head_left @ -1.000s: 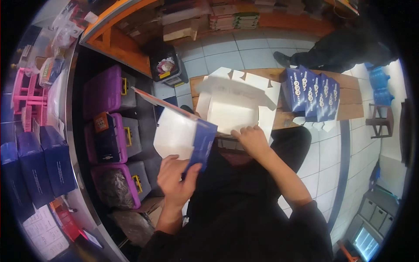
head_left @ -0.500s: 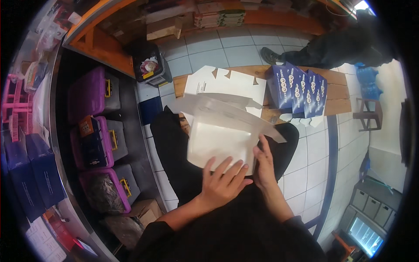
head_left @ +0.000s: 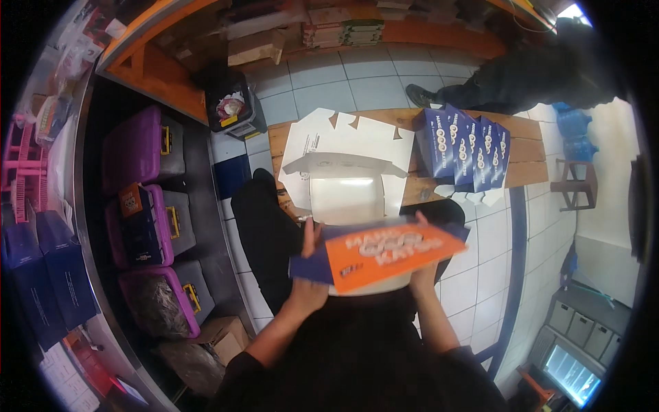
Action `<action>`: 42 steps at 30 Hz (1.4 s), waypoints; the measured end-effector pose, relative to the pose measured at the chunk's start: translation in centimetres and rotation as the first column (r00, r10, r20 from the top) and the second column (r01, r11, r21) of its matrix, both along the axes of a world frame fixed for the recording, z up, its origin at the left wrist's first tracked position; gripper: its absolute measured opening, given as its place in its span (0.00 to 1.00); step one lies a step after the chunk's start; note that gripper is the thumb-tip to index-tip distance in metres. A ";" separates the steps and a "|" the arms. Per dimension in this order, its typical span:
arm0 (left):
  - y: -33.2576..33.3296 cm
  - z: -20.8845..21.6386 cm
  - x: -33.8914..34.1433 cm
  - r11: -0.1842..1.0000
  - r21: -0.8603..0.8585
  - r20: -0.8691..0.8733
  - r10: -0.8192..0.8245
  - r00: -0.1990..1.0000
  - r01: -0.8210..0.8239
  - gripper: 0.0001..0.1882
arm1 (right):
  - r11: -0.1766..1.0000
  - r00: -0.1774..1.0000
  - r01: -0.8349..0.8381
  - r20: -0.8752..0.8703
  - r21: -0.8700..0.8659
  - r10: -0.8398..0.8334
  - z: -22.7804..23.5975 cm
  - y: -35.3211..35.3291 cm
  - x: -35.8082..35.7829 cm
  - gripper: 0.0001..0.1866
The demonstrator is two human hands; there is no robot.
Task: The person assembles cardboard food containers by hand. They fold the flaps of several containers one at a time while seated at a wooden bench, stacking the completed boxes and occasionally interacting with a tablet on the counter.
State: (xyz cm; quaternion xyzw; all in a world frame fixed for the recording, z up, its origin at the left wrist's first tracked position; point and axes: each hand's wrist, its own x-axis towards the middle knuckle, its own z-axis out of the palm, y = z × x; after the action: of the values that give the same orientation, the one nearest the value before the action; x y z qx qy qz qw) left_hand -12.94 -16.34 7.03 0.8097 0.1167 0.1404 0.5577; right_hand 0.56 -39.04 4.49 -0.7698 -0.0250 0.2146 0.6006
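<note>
Over my lap is a cardboard box [head_left: 347, 199] with a white inside and raised flaps on its far side. Its near panel [head_left: 395, 250], orange in the middle with navy ends, lies tilted and slightly blurred across the front. My left hand [head_left: 309, 281] grips the box at the left, thumb up by the wall and palm partly behind the navy end. On the right my right hand [head_left: 422, 275] grips the other side, its fingers partly hidden by the panel. Beyond the box, flat white cardboard blanks [head_left: 302, 141] with notched edges lie on the wooden bench [head_left: 528, 137].
Several navy folded boxes [head_left: 467, 147] stand overlapped at the bench's right. Purple-lidded bins [head_left: 134, 151] line the left, near a black bin [head_left: 233, 110]. A person's leg [head_left: 473, 86] extends in at the far right. A brown stool [head_left: 575, 185] stands by the right wall.
The orange and navy panel has come into view across the box's near side. My left hand has moved from the front edge to the left side; both hands now hold opposite sides.
</note>
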 end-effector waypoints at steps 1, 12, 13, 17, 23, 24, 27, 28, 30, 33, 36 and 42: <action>0.7 -0.1 1.1 0.989 -0.066 0.037 0.134 0.990 -0.131 0.31 | 0.992 0.997 0.060 0.035 0.115 -0.065 1.2 1.9 1.2 0.31; 7.1 -6.0 9.3 0.851 0.333 -0.202 0.486 0.850 -0.407 0.16 | 0.976 0.985 0.132 -0.134 0.176 -0.109 -3.9 10.6 8.2 0.18; 6.9 -6.5 9.0 0.852 0.333 -0.198 0.483 0.853 -0.405 0.16 | 0.982 0.987 0.134 -0.106 0.131 -0.120 -5.4 10.4 8.2 0.20; 6.5 -8.9 7.6 0.845 0.242 -0.134 0.516 0.846 -0.477 0.16 | 0.996 0.996 0.028 -0.089 0.086 -0.020 -7.6 9.9 7.9 0.21; 5.4 -8.7 7.5 0.655 -0.527 -0.319 0.438 0.840 -0.542 0.22 | 0.961 0.986 -0.165 -0.053 -0.221 0.157 -5.2 9.6 9.2 0.22; 5.5 -8.9 7.5 0.548 -0.680 -0.265 0.437 0.859 -0.488 0.24 | 0.961 0.989 -0.150 -0.025 -0.234 0.149 -5.1 9.6 9.1 0.21; 6.1 -9.6 7.6 0.396 -0.820 -0.260 0.383 0.886 -0.412 0.28 | 0.977 0.991 -0.135 -0.022 -0.163 0.133 -5.1 9.5 8.9 0.21; 6.3 -9.7 7.5 0.392 -0.823 -0.260 0.384 0.886 -0.411 0.28 | 0.989 0.991 -0.130 -0.050 -0.075 0.126 -5.2 9.5 8.8 0.23; 7.1 -10.2 7.0 0.314 -0.882 -0.219 0.388 0.895 -0.351 0.28 | 0.993 0.969 -0.116 -0.220 0.008 0.115 -4.2 10.0 8.9 0.23; 6.9 -10.0 7.1 0.292 -0.895 -0.215 0.377 0.901 -0.336 0.28 | 0.990 0.934 -0.087 -0.337 0.106 0.119 -5.4 9.2 9.3 0.23; 6.9 -10.3 7.2 0.291 -0.893 -0.222 0.381 0.898 -0.344 0.28 | 0.986 0.975 -0.164 -0.145 0.041 0.168 -6.9 8.8 9.8 0.23; 6.3 -10.0 7.7 0.469 -0.752 -0.297 0.387 0.873 -0.464 0.24 | 0.853 0.905 -0.242 0.210 -0.463 0.370 -6.4 9.4 10.7 0.23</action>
State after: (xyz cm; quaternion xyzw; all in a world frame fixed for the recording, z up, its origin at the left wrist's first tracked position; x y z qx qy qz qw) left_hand -5.23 -10.03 -2.98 0.4183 0.3881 0.1716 0.8031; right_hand 11.26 -29.62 -1.93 -0.8910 -0.1893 0.1927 0.3650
